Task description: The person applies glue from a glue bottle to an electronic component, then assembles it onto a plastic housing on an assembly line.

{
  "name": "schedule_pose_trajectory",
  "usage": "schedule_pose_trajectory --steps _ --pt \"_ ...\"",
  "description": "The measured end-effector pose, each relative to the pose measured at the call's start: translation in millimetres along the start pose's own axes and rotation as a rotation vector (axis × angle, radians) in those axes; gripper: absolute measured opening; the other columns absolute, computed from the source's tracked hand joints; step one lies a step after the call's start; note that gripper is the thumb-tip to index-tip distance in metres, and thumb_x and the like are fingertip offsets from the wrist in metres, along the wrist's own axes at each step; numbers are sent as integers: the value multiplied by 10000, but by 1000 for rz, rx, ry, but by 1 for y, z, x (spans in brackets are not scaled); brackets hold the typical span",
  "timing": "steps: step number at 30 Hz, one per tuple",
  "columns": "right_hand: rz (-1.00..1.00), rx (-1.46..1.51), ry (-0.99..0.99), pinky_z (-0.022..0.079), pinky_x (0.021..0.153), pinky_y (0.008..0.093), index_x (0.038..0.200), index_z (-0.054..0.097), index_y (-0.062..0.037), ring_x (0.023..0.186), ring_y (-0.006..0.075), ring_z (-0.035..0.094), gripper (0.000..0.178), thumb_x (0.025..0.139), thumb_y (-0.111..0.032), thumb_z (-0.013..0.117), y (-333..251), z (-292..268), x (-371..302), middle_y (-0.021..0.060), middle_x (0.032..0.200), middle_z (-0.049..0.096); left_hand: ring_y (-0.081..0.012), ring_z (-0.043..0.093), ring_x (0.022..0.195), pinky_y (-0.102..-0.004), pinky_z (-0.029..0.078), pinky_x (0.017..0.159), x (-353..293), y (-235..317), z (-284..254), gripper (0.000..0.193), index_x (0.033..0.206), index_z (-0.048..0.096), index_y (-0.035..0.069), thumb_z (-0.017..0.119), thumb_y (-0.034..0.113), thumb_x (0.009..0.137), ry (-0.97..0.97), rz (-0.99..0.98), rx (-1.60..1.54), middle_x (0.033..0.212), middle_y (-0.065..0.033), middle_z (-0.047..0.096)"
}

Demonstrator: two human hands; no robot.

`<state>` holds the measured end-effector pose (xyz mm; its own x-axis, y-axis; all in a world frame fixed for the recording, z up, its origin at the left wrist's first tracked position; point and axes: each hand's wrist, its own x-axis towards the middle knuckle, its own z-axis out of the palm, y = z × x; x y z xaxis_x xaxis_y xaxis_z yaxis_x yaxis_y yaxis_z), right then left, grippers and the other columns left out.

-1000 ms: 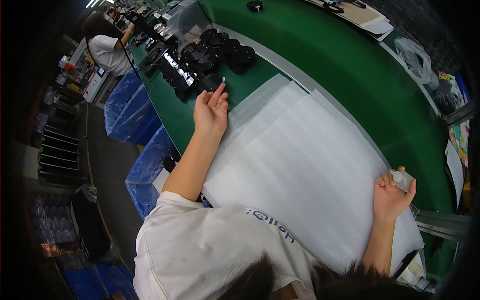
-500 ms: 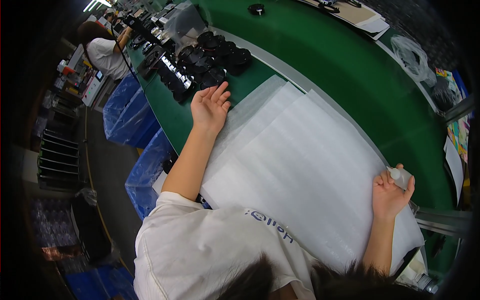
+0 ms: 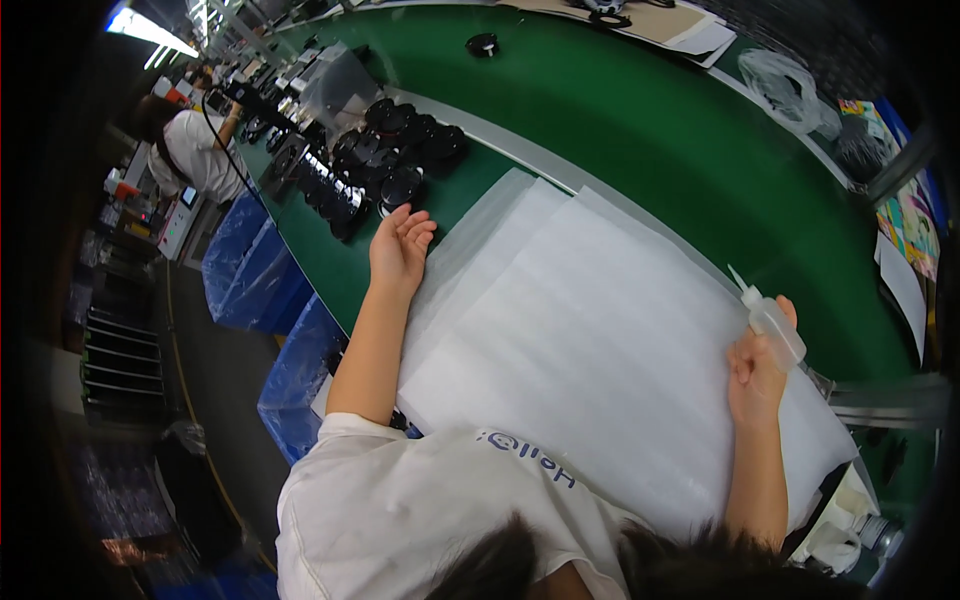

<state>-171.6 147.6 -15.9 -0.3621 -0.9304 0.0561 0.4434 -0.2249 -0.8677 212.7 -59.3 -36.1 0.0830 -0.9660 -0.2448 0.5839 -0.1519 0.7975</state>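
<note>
My left hand [image 3: 399, 250] is at the near end of a cluster of glossy black round parts [image 3: 402, 184]. Its fingers are loosely curled and apart, with the fingertips close to the nearest part; whether they touch it I cannot tell, and the thumb is mostly hidden. On the right, my right hand [image 3: 757, 372] grips a small translucent squeeze bottle [image 3: 777, 330], its thin nozzle tilted up and to the left. That hand is above the right part of white foam sheets [image 3: 580, 350], which lie stacked in front of me.
Green worktop [image 3: 640, 130] runs behind a metal rail [image 3: 480, 125]. A single black round part [image 3: 482, 45] lies on it. Blue lined bins [image 3: 250, 265] stand left of the bench, where another person [image 3: 205, 150] works. A clear plastic bag [image 3: 780, 90] is at far right.
My right hand has turned, and the bottle's nozzle now points higher. My left hand's fingers have curled more, beside the nearest black part. The whole view has shifted slightly.
</note>
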Motion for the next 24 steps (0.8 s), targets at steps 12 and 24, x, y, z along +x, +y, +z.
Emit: schedule_pose_trajectory --steps 12,24 --pt "-303 -714 -345 324 902 379 1051 487 -119 1077 258 426 380 693 -122 616 -1 29 -15 148 1177 432 -212 556 756 -276 474 682 2 -10 11 177 955 470 -31 420 51 807 -106 241 235 859 -124 528" --pt "-471 -1258 -544 354 817 342 769 626 -157 838 201 513 107 663 -147 611 -11 36 -15 59 1010 517 -152 539 686 -235 451 618 6 -14 13 135 884 500 -5 440 -4 763 -202 375 398 816 -83 528"
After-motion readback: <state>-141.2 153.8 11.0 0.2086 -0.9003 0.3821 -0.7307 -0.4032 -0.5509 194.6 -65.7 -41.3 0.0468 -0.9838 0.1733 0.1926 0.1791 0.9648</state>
